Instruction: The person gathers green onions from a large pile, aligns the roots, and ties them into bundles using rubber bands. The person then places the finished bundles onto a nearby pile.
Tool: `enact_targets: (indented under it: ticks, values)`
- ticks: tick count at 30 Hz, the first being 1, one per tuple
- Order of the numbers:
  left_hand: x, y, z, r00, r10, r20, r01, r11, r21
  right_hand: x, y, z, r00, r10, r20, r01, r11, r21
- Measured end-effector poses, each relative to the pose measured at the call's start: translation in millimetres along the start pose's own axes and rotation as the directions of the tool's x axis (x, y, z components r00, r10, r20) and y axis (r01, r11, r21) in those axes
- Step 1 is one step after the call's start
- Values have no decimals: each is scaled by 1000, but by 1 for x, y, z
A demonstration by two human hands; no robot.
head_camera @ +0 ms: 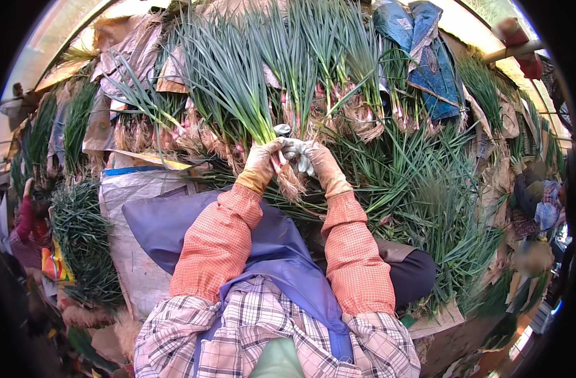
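My left hand [262, 163], in a worn glove, grips a bunch of green onions [250, 94] just above the roots. The long leaves fan away from me, and the pinkish stem bases with tangled pale roots [290, 182] hang below the fingers. Close against it is my right hand [318, 160], gloved in pale grey and tan, with bent fingers meeting the left fingertips beside the stems. Whether those right fingers pinch something thin cannot be made out. Under both hands lies a loose heap of green onions [411, 175].
Upright onion bunches [292, 85] line the far side, partly covered by sacking [129, 56] and a blue sack [437, 71]. A white woven sack [141, 227] lies left, beside another onion heap [84, 241]. Other people sit at left [30, 231] and right [536, 198].
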State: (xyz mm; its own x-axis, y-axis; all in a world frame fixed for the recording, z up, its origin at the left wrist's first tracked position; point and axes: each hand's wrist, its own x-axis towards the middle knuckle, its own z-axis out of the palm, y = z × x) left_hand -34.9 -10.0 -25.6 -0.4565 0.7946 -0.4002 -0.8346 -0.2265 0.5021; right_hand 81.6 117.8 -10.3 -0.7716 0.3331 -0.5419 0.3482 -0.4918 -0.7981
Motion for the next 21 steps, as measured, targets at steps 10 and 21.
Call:
enact_targets:
  ticks: [10,21]
  values:
    - [8,25,11,992,130,6,-130,991,24,1,29,15,945,-13,-328,-16,996,-86]
    - [30,43,7,997,51,60,-42,988,-149,-73,1,30,877,478,51,-287,606,-742]
